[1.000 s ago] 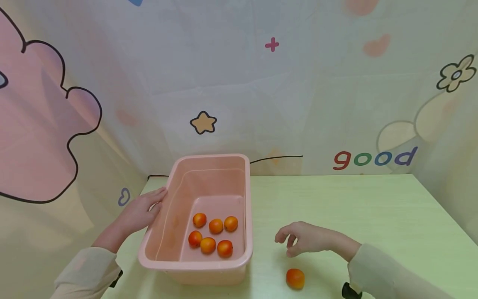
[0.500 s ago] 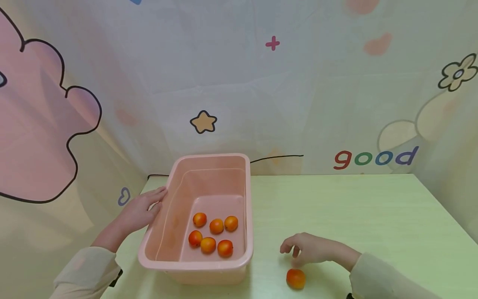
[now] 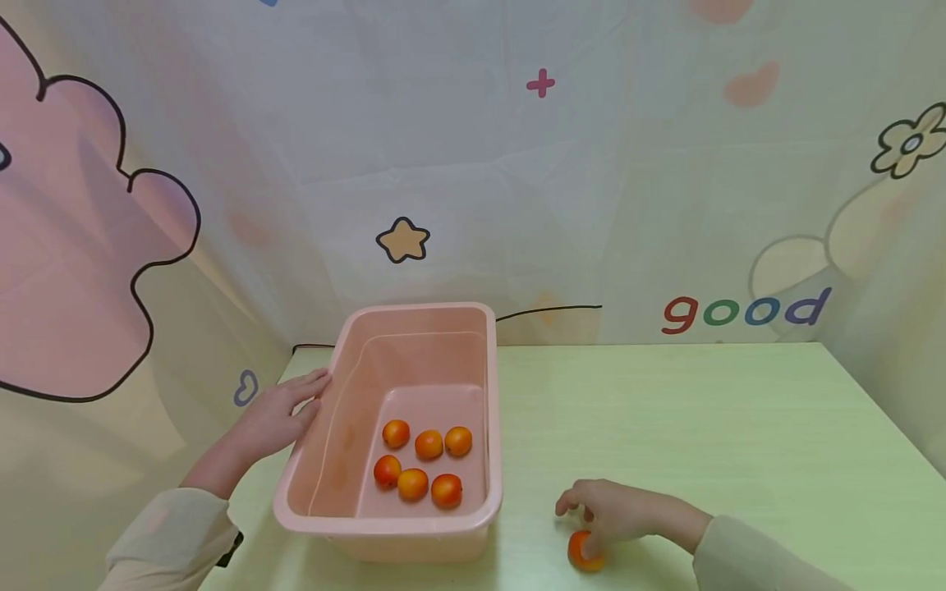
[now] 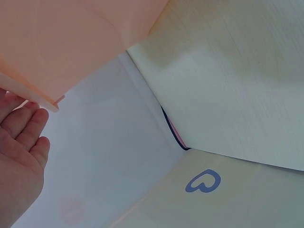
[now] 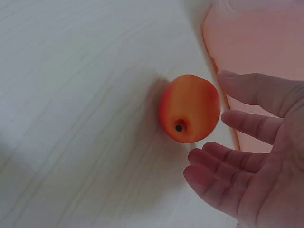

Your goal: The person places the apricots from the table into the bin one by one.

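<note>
A pink plastic tub (image 3: 392, 525) stands at the left of the table, with several small orange-red fruits (image 3: 412, 485) lying on its floor. My left hand (image 3: 272, 419) rests against the tub's left rim with its fingers extended; in the left wrist view the fingertips meet the rim's edge. To the right of the tub, one more orange-red fruit (image 3: 576, 552), apricot-like, lies on the table. Over it hovers my right hand (image 3: 619, 513), palm down. From the right wrist view, the thumb and fingers are spread beside the fruit (image 5: 190, 107), not closed round it.
The pale green table (image 3: 665, 410) extends to the right and behind the right hand. Printed cloth (image 3: 458, 180) with a star and the word "good" hangs along the back and sides, close behind the tub.
My right hand has come down and slightly to the right, toward the loose fruit, and now partly covers it in the head view. The left hand and tub have stayed put.
</note>
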The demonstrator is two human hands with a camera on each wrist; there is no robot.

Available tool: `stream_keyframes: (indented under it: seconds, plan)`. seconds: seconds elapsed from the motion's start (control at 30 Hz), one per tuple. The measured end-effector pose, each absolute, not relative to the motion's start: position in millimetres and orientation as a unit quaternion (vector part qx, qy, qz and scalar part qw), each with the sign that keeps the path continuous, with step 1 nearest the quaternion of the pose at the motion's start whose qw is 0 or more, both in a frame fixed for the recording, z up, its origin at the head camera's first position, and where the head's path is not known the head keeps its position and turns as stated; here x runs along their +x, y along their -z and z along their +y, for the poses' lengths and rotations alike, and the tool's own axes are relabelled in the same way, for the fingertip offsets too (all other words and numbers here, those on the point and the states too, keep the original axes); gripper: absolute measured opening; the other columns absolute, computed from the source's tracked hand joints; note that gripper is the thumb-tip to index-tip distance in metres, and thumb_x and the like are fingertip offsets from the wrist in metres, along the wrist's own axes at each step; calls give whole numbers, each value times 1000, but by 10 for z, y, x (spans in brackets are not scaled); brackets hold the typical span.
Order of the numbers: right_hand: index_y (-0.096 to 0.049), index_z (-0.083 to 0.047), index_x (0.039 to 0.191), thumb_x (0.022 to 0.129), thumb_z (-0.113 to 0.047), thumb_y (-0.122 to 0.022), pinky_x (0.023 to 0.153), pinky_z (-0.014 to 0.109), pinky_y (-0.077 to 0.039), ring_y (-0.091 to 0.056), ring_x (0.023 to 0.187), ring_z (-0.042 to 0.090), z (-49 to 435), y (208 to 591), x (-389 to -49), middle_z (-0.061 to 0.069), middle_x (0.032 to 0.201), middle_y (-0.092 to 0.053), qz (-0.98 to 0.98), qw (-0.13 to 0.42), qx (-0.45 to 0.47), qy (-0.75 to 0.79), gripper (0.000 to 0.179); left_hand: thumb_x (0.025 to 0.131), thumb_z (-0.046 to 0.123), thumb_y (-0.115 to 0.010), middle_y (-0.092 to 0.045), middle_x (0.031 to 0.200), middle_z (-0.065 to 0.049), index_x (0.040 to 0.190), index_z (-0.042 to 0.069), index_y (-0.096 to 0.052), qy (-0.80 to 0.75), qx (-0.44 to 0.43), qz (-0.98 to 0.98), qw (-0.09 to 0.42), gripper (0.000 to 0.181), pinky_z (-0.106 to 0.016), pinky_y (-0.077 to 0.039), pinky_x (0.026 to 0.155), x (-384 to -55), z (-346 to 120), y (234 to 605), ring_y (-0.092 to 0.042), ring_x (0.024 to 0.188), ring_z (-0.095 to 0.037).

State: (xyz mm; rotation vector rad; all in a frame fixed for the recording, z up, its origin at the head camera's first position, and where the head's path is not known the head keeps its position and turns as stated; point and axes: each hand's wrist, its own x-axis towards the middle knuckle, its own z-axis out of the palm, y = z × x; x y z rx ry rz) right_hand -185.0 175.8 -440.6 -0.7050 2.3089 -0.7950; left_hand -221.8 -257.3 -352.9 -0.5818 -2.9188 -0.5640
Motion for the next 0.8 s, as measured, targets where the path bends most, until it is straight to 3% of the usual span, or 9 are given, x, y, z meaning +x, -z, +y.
stream_keyframes:
  seconds: [0.8]
  plan:
    - [-62,-13,87,60,-1,-66,61,18,-39,-45,68,4,1774,4472,-1821,-6,76,-54,849,300,-302,313,30,90,18,-48,-39,136,-18,129,0,-43,200,-174,-964,35,43,-56,-35,94,-2225,-2607,3535,-36,122,-42]
